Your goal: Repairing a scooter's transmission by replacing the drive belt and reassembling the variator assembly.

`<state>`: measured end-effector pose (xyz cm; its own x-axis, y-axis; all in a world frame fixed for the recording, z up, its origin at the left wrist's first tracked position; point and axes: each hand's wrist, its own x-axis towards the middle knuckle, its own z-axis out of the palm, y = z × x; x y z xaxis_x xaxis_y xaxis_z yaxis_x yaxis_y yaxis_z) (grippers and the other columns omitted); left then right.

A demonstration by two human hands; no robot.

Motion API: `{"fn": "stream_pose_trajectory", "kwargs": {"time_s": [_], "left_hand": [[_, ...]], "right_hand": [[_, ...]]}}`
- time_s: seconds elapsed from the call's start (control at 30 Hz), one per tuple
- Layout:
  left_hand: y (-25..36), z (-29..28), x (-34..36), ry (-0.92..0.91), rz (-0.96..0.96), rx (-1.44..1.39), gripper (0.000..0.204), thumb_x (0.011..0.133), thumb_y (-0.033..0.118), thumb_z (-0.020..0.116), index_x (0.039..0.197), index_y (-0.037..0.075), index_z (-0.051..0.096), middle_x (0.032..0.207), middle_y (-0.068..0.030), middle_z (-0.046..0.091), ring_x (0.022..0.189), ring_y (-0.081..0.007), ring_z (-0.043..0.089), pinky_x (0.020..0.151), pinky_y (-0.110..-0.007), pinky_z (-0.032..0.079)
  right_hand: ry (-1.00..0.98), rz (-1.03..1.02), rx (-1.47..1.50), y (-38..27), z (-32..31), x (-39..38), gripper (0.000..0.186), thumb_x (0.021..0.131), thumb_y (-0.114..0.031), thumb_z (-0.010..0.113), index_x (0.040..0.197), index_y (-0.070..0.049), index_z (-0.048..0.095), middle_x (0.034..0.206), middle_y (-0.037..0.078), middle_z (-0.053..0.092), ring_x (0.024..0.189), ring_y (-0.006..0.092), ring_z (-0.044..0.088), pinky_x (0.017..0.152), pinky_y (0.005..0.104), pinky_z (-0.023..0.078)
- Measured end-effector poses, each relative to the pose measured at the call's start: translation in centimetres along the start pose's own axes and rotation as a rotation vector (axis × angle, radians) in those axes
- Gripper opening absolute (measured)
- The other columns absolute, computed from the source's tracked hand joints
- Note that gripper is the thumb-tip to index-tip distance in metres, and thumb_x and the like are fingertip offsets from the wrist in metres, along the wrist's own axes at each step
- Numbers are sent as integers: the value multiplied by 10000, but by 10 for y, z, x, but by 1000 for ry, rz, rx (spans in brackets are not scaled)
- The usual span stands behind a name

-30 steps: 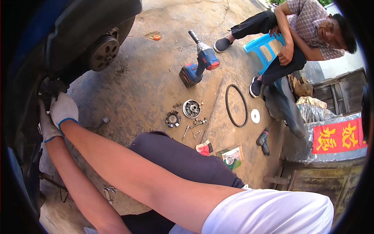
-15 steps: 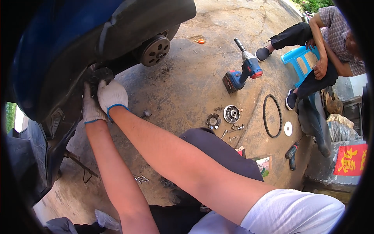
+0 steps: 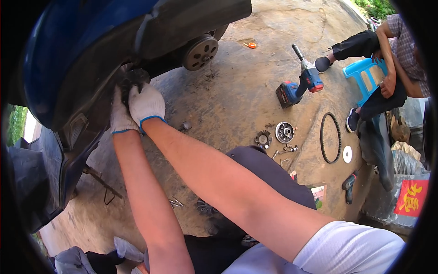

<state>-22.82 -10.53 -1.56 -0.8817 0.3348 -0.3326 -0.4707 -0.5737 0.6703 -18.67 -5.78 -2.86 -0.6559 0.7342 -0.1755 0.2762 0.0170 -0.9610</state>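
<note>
Both hands wear white knit gloves with blue cuffs and reach in under the blue and black scooter body (image 3: 82, 68). My right hand (image 3: 148, 102) is closed on a dark, roundish part (image 3: 136, 78) on the scooter's side. Right beside it, my left hand (image 3: 122, 113) reaches up to the same part, its fingers curled and partly lost in shadow. Which part it is cannot be made out. Farther along the same side sits a round metal clutch drum (image 3: 201, 53) with holes in its face.
On the concrete lie a cordless impact wrench (image 3: 301, 82), a drive belt (image 3: 323, 137), a silver pulley disc (image 3: 284, 132), a finned dark disc (image 3: 263, 139), a white washer (image 3: 347, 154), a small drill (image 3: 350, 187) and loose sockets. At right, a person sits by a blue stool (image 3: 360, 75).
The whole view has shifted, so the scene sits farther right in the picture. Both hands stay at the same dark part, with little visible change in their grip.
</note>
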Motion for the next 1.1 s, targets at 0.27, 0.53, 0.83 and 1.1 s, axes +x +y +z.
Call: {"fn": "stream_pose_trajectory", "kwargs": {"time_s": [0.27, 0.53, 0.83, 1.1], "left_hand": [[-4, -15, 7, 23, -33, 45, 350, 1083, 304, 560, 1306, 64, 681, 1232, -101, 723, 1152, -250, 669, 1022, -375, 547], [-8, -24, 15, 99, -256, 164, 625, 949, 678, 619, 1230, 121, 657, 1064, -136, 678, 1032, -362, 623, 987, -565, 496], [-4, -20, 4, 51, -121, 270, 622, 956, 673, 630, 1222, 110, 630, 1008, -146, 666, 849, -335, 658, 792, -526, 563], [8, -44, 12, -98, -131, 253, 556, 929, 741, 600, 1081, 216, 704, 996, -83, 706, 1004, -287, 626, 894, -513, 492]], "right_hand": [[-34, -37, -90, 4, -1, 2, 506, 1031, -399, 457, 1189, 12, 707, 1139, 301, 716, 1112, 475, 674, 998, 540, 521], [-594, -126, -443, -7, -136, 41, 479, 994, -396, 600, 1165, 39, 705, 908, 167, 722, 728, 227, 663, 719, 359, 534], [659, -337, -103, 166, -622, 0, 645, 964, -24, 636, 1574, -59, 428, 1523, 137, 531, 1327, 245, 569, 1073, 403, 494], [130, -151, -311, 290, -539, 12, 980, 869, -43, 788, 1672, -96, 229, 1679, 179, 348, 1551, 289, 342, 1256, 424, 281]]}}
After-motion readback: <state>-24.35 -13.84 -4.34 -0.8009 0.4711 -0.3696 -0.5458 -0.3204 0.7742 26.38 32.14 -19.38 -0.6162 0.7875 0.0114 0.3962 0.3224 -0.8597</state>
